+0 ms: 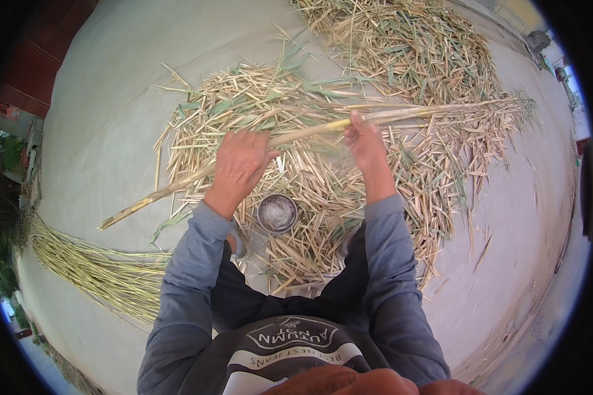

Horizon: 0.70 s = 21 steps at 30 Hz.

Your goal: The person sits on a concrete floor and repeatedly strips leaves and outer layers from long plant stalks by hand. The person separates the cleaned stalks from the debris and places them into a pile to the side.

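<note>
The stalk [296, 135] lies slantwise above the metal bowl [277, 212], its far end lost among the husks [349, 151]. The left hand [239, 164] closes around it up-left of the bowl; the right hand [364, 141] pinches it up-right, fingertips hidden. Pale concrete ground [105, 131] spreads around; a stripped bundle [92, 266] lies left of the bowl, partly cut off.

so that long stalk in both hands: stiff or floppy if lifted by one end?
Probably stiff: the stalk spans left hand to right hand with hardly any sag. Likely light, being thin and dry. Its leafy tip may droop.
</note>
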Available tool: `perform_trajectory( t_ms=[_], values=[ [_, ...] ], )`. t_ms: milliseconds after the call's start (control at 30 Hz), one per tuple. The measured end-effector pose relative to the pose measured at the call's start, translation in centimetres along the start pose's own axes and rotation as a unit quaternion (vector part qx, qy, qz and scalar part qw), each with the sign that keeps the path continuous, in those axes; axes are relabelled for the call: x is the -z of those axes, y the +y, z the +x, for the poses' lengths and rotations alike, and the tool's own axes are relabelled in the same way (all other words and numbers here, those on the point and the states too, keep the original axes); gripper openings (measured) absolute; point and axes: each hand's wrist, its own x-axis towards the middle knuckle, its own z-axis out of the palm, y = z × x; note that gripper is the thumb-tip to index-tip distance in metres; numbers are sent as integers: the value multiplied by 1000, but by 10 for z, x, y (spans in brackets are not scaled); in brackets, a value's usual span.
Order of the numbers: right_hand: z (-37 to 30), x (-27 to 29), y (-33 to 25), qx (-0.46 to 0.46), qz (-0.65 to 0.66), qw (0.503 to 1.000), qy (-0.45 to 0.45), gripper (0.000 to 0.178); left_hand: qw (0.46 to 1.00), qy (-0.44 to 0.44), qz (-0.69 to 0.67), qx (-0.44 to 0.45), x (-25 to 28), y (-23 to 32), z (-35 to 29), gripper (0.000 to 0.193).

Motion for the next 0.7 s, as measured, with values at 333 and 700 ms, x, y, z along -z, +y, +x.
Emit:
perform_trajectory(
  t_ms=[333, 700],
  values=[
    [-27, -46, 15, -21, -133, 991, -27, 44, 988, 81, -114, 61, -10, 0, -4, 21],
    [-36, -51, 33, -86, -97, 988, -82, 47, 999, 38, 2, 21, -26, 14, 1, 28]
  ],
)
